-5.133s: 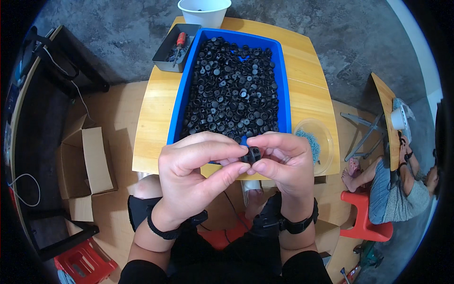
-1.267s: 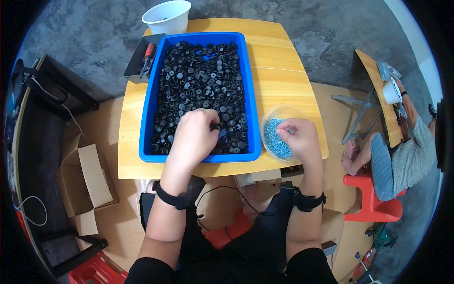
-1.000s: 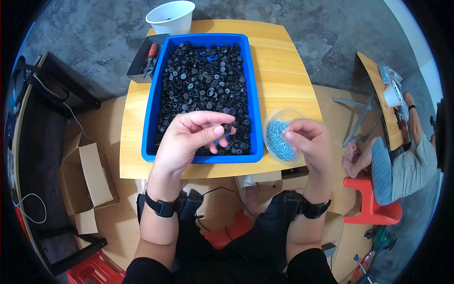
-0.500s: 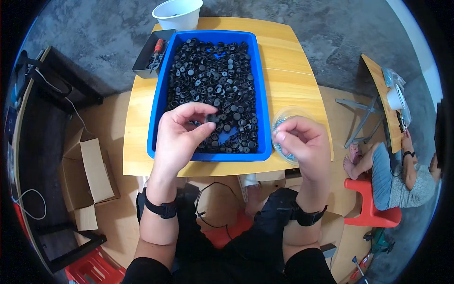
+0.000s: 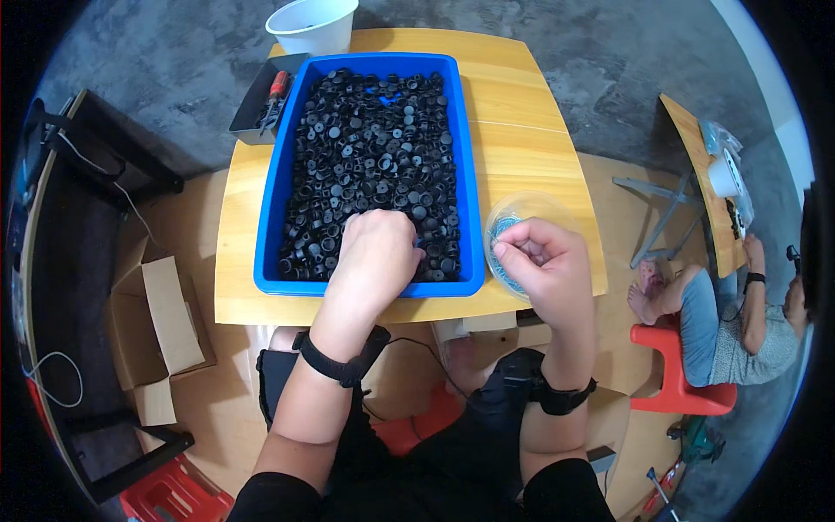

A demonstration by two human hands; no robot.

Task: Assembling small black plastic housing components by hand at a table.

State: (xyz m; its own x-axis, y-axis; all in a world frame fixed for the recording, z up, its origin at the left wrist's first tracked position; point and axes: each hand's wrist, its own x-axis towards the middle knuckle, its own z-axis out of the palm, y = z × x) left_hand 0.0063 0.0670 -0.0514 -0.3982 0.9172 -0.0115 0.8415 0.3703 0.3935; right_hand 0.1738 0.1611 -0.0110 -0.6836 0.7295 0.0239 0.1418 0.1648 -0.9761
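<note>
A blue tray (image 5: 475, 204) on the table holds a great heap of small round black plastic caps (image 5: 374, 148). My left hand (image 5: 376, 257) is down at the near part of the heap, back of the hand up. Its fingers are bent under and hidden, so what they hold does not show. Right of the tray stands a round clear tub (image 5: 557, 209) of small silvery metal pieces (image 5: 503, 252), perhaps screws. My right hand (image 5: 552, 265) hovers at the tub's near side, thumb and forefinger pinched together; anything between them is too small to make out.
A grey box (image 5: 252, 113) with a red-handled screwdriver (image 5: 277, 85) sits against the tray's far left side. Behind it stands a white bucket (image 5: 313, 35). An open cardboard box (image 5: 165, 322) lies on the floor at left. Another person (image 5: 748, 339) sits by a small table (image 5: 709, 183) at right.
My left hand, which held a black cap above the tray, has turned over and gone down into the heap. My right hand has shifted slightly left, still pinched. The whole view has shifted slightly.
</note>
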